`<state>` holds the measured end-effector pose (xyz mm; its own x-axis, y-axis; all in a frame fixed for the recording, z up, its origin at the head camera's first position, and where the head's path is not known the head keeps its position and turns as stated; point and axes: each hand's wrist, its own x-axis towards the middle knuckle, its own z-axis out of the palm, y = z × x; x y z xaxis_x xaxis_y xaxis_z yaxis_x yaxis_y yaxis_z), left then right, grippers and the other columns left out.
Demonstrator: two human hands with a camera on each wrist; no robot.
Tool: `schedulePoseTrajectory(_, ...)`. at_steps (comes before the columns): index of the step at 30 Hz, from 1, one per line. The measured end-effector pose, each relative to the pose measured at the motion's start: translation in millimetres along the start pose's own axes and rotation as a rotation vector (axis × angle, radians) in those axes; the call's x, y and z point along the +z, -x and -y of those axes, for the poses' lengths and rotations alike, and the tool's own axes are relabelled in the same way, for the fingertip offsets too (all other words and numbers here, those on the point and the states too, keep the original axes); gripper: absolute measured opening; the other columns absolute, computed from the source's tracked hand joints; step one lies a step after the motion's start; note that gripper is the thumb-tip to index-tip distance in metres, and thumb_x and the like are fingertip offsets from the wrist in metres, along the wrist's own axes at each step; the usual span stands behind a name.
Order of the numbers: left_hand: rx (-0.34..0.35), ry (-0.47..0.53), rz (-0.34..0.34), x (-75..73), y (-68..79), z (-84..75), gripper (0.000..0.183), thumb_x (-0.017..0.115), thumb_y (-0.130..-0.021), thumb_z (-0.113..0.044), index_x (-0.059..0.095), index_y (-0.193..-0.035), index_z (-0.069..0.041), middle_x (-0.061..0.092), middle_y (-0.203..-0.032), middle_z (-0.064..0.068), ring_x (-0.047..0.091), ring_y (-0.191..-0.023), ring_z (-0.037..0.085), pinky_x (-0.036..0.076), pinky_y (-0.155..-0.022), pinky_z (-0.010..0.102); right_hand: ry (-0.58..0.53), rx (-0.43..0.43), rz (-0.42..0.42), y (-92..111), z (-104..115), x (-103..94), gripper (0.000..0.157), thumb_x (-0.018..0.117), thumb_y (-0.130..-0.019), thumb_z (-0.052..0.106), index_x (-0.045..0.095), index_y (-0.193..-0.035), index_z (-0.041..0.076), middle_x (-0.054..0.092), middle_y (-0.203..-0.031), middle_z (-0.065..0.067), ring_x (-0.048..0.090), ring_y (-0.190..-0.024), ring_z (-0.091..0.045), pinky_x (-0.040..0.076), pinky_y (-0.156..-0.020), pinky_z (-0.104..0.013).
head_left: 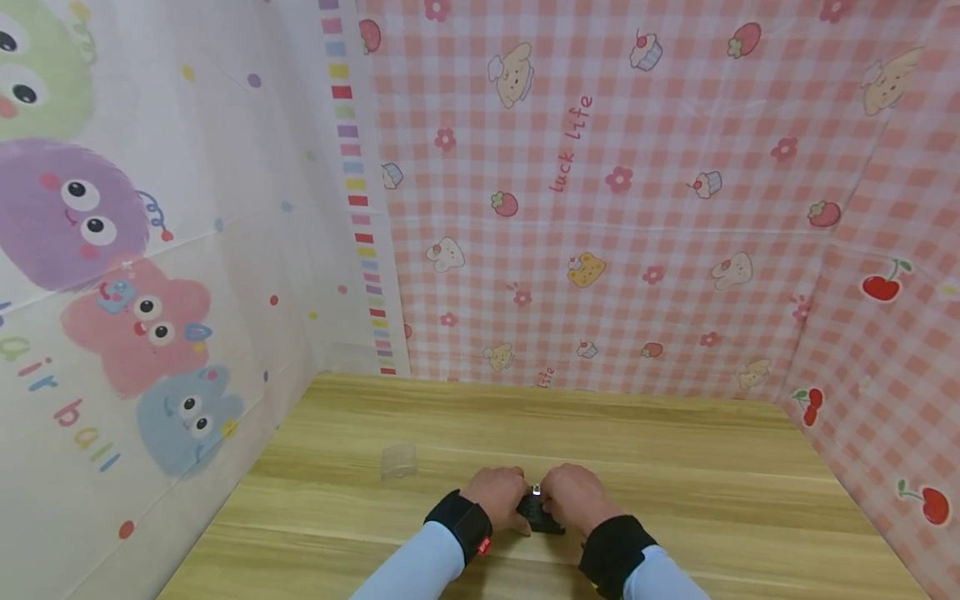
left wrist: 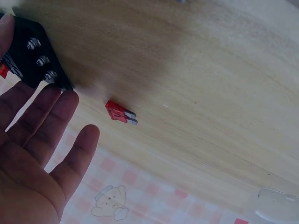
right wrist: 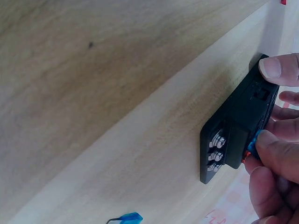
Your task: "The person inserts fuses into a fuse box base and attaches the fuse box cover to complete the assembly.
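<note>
A black fuse block (head_left: 542, 520) with a row of metal screw terminals (right wrist: 217, 141) is tilted up from the wooden table between both hands. My left hand (head_left: 497, 497) grips it, the thumb on one face and fingertips against the edge in the left wrist view. Between thumb and finger, my right hand (head_left: 579, 497) pinches a blue blade fuse (right wrist: 253, 143) at the block; how deep it sits is hidden. Beside it a bit of red (right wrist: 245, 156) shows at the block. On the tabletop lie a red blade fuse (left wrist: 117, 112) and a blue blade fuse (right wrist: 131, 218).
A clear plastic box or lid (head_left: 398, 461) stands on the wooden table (head_left: 675, 467), left of and beyond the hands. Patterned cloths hang at the back (head_left: 622, 225), left (head_left: 247, 208) and right (head_left: 892, 375), bordering the tabletop.
</note>
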<state>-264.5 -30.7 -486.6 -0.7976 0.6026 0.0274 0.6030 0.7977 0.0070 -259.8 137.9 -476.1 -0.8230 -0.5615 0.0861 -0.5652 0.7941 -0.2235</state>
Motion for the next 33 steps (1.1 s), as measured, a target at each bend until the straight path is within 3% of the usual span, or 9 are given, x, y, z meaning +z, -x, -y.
schedulePoseTrajectory(11,-0.011,0.020,0.007,-0.7,-0.2,0.1,0.038,0.090,-0.068,-0.043,0.077,-0.093,-0.017,0.054,-0.077,-0.008,0.050,-0.064,0.005,0.039,-0.057,0.023,-0.023,-0.003,0.000,-1.6,-0.7,2.4,0.011,0.078,-0.080,0.002,0.073,-0.074,0.009,0.063,-0.070,0.006,0.052,-0.066,-0.010,0.048,-0.068,-0.031)
schedulePoseTrajectory(20,-0.015,0.000,0.012,-3.0,0.7,-2.1,0.039,0.089,-0.068,-0.045,0.077,-0.093,-0.018,0.055,-0.078,-0.008,0.051,-0.065,0.005,0.041,-0.059,0.023,-0.128,-0.019,-0.032,1.2,-4.3,3.3,0.015,0.076,-0.077,-0.005,0.074,-0.072,0.009,0.064,-0.068,0.005,0.049,-0.062,-0.008,0.046,-0.064,-0.029)
schedulePoseTrajectory(33,-0.020,-0.004,0.007,-0.2,-1.6,-1.0,0.039,0.090,-0.067,-0.045,0.077,-0.093,-0.019,0.055,-0.078,-0.008,0.051,-0.065,0.006,0.041,-0.059,0.024,-0.058,-0.041,-0.037,-0.4,-2.5,2.5,0.014,0.078,-0.077,-0.003,0.072,-0.071,0.008,0.062,-0.068,0.004,0.051,-0.063,-0.010,0.047,-0.064,-0.030)
